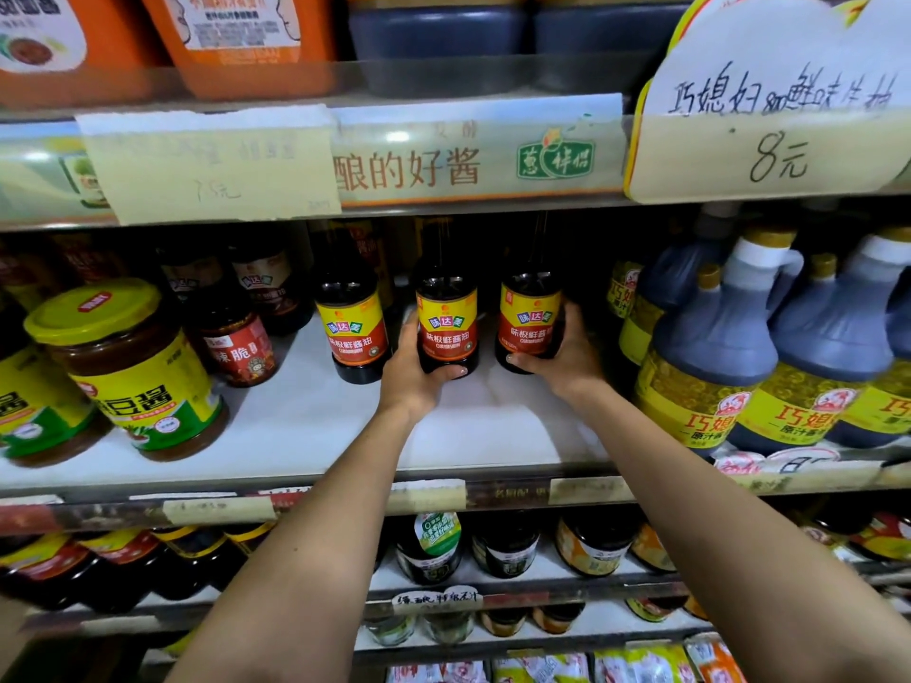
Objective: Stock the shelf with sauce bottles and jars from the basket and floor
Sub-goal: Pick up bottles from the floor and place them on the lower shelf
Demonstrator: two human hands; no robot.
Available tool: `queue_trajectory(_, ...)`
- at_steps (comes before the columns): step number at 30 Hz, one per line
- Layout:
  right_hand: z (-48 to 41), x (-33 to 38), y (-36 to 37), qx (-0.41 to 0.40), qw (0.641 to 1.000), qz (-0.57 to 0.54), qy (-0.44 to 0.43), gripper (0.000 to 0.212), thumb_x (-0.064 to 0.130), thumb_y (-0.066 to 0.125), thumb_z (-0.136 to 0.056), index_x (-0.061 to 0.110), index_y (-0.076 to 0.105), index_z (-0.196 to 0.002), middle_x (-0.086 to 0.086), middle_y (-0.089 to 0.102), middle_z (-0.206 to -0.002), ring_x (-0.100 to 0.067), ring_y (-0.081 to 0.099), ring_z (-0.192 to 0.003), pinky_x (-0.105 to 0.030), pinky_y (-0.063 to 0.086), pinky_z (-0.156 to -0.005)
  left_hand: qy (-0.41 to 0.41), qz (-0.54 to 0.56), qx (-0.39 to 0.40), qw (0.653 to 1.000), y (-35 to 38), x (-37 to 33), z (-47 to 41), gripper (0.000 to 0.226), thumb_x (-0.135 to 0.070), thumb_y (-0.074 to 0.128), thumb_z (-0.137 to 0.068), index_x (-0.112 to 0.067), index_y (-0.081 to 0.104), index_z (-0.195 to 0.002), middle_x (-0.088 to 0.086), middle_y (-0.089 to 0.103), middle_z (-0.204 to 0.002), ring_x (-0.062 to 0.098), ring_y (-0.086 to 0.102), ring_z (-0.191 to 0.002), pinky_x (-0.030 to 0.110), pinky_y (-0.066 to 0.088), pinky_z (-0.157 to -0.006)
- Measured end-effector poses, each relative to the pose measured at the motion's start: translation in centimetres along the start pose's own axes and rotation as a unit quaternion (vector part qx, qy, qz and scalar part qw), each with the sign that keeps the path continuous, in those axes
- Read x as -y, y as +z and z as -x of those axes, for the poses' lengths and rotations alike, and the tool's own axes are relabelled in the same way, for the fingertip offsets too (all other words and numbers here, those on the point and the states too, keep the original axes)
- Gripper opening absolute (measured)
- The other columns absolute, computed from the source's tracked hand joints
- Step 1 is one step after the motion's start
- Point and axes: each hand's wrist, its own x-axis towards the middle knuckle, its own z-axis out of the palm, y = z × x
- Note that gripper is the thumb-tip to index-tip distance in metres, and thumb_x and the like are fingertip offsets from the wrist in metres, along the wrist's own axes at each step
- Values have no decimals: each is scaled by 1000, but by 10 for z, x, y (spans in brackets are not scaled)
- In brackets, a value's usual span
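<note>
Three dark soy sauce bottles with red and yellow labels stand in a row on the white middle shelf [493, 426]. My left hand [411, 374] wraps the base of the middle bottle [446, 308]. My right hand [567, 352] grips the lower part of the right bottle [530, 313]. The left bottle [352, 327] stands free beside my left hand. Both held bottles are upright, their bases at shelf level. The shelf above hides the bottles' caps. No basket or floor is in view.
Green-lidded bean paste jars [128, 367] and a small red chilli jar [239, 345] stand to the left. Large handled soy jugs [715, 357] crowd the right. Bare shelf lies in front of the bottles. Price tags [769, 155] hang above; more jars fill the lower shelves [503, 549].
</note>
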Motion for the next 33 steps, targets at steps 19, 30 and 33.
queue_trajectory(19, 86, 17, -13, -65, 997, 22, -34, 72, 15, 75, -75, 11, 39, -137, -10, 51, -133, -14, 48, -117, -17, 35, -94, 10, -10, -39, 999, 1, -33, 48, 58, -13, 73, -76, -9, 46, -127, 12, 54, -130, 28, 53, -117, 28, 40, -90)
queue_trajectory(30, 188, -15, -69, -171, 980, 92, -40, 67, 25, 74, -77, 19, 42, -136, -3, 56, -121, -12, 55, -109, -19, 42, -93, 60, 55, 62, 995, 48, -53, 129, 52, -16, 68, -81, -13, 44, -127, 10, 50, -130, 13, 50, -114, 23, 38, -88)
queue_trajectory(33, 216, -33, -92, -214, 970, 115, -14, 69, 28, 74, -76, 20, 41, -137, -4, 56, -126, -15, 54, -114, -28, 44, -97, 68, 81, 114, 988, 74, -56, 152, 44, -12, 67, -82, -16, 47, -121, 9, 52, -126, 15, 53, -113, 19, 41, -83)
